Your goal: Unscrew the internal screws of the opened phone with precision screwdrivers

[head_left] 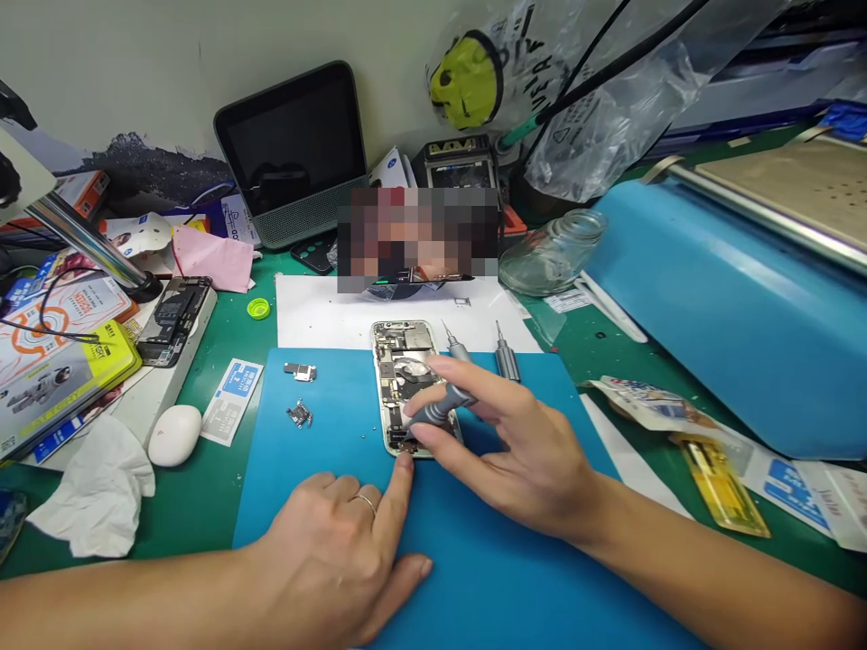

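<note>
An opened smartphone [387, 388] with bare inner parts lies upright in front of me on the blue mat [542, 551]. My right hand [528, 442] grips a grey screwdriver [437, 411] between thumb and fingers, its tip down at the phone's lower end. With the index finger stretched out, my left hand [352, 542] touches the phone's bottom edge; its other fingers are curled, the thumb stands apart, and it holds nothing. Two more screwdrivers, a partly covered one [456, 346] and another [506, 357], lie just beyond. Small phone parts, a metal-covered one [300, 371] and a bracket-like one [299, 413], rest on the left.
A smart display [291, 153] leans at the back wall beside a pixelated patch. On the right are a glass jar [552, 253], a large blue machine [711, 316] and a yellow package [723, 487]. Boxes, another opened phone [174, 320], a white earbud case [174, 435] and crumpled tissue [98, 487] crowd the left.
</note>
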A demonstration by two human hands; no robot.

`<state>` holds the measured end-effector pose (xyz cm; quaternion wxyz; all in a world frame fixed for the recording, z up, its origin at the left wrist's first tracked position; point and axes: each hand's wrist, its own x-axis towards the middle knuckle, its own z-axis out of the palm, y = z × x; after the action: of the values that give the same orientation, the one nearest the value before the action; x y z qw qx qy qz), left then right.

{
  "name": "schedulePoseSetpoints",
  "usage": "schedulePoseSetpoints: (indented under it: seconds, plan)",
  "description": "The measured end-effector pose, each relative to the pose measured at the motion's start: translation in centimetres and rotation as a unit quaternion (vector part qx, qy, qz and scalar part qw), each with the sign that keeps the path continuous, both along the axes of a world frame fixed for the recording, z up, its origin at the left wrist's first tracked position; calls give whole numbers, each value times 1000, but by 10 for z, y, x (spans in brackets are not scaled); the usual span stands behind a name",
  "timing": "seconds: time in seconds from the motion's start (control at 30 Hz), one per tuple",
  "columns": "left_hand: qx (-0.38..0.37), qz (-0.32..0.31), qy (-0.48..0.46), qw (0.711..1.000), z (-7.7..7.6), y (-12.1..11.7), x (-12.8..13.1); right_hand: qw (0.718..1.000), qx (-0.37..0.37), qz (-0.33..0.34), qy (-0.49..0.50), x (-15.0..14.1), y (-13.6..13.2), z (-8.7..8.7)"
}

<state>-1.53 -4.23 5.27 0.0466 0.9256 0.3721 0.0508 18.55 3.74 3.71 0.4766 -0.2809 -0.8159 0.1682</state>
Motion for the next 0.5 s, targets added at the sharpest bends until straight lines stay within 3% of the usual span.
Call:
schedulePoseSetpoints:
  seconds: [0.2,0.5]
  plan:
    - [-4,-1,-4,1000,-1,0,0,999,-18,10,28,1,1,-2]
    - [-6,-4,-2,1000,-1,0,-1,1000,13,2,-11,1,-1,0]
